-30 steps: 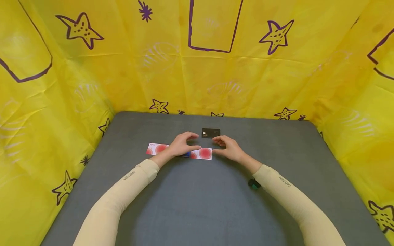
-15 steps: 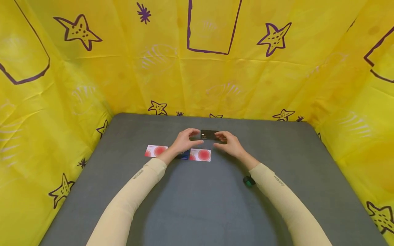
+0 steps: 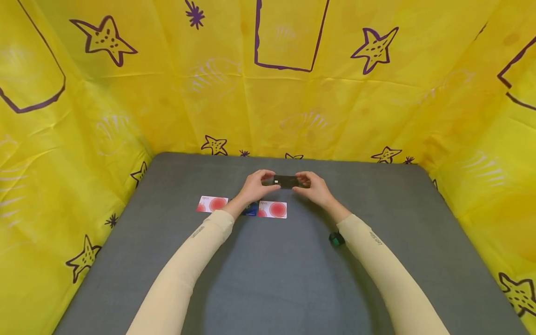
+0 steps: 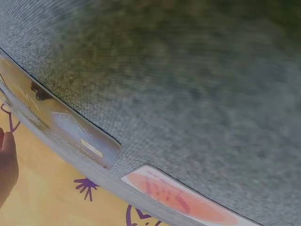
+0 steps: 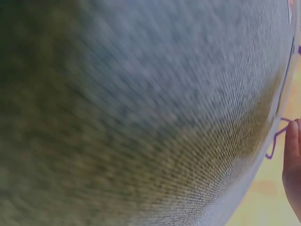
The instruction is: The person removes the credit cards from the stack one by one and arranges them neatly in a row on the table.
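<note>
A black card with a small chip lies between my two hands in the head view. My left hand pinches its left end, thumb at the lower corner and fingers at the upper one. At the card's right end, my right hand holds it in the same way. Below the left hand is a row of cards: a red-and-white card, a dark blue card partly hidden by the left wrist, and another red-and-white card. Only fingers of the right hand show in the right wrist view.
The cards are on a grey table with yellow patterned cloth behind and at both sides. A small dark and green object sits beside the right sleeve. In the left wrist view a glossy card reflects light.
Both hands have moved away from the row of cards toward the back of the table and closed in on the black card's ends. The blue card shows more now.
</note>
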{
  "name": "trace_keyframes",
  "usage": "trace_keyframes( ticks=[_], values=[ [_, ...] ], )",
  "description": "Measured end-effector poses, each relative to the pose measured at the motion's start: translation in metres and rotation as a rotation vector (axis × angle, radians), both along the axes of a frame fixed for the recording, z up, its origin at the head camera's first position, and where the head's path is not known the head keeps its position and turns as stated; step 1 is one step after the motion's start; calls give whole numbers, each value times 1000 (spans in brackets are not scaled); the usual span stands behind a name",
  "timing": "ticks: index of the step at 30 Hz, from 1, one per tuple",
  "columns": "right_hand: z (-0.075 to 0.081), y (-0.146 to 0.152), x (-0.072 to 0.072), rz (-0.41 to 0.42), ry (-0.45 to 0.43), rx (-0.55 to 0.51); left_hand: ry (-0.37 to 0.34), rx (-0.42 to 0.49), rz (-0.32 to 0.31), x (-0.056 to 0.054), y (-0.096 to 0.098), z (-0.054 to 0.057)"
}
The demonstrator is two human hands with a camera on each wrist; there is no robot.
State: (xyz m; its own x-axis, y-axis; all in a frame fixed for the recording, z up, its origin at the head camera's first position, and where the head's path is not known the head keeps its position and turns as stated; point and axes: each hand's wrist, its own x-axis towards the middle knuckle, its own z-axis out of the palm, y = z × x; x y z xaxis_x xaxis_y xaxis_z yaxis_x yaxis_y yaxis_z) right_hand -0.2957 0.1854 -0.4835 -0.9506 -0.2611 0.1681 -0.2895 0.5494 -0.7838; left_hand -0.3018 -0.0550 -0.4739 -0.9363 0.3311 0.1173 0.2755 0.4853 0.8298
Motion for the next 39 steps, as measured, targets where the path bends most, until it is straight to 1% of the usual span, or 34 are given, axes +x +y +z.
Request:
trace_keyframes(
  ticks=[10,16,24,26,31,39],
  values=[
    [1,5,-12,-13,-42,77,-34,-85,40,-11,6,-6],
    [0,4,-17,-11,-64,112,-50,-121,54,-16,8,-10],
    [0,3,-20,-11,-77,147,-62,-157,51,-19,10,-8],
    [0,3,-20,-9,-83,154,-67,-169,47,-20,10,-6],
    [0,5,-22,-10,-92,178,-51,-220,22,-24,11,-4],
    [-1,5,-24,14,-98,218,-19,-337,-74,-30,10,-4]
  ],
)
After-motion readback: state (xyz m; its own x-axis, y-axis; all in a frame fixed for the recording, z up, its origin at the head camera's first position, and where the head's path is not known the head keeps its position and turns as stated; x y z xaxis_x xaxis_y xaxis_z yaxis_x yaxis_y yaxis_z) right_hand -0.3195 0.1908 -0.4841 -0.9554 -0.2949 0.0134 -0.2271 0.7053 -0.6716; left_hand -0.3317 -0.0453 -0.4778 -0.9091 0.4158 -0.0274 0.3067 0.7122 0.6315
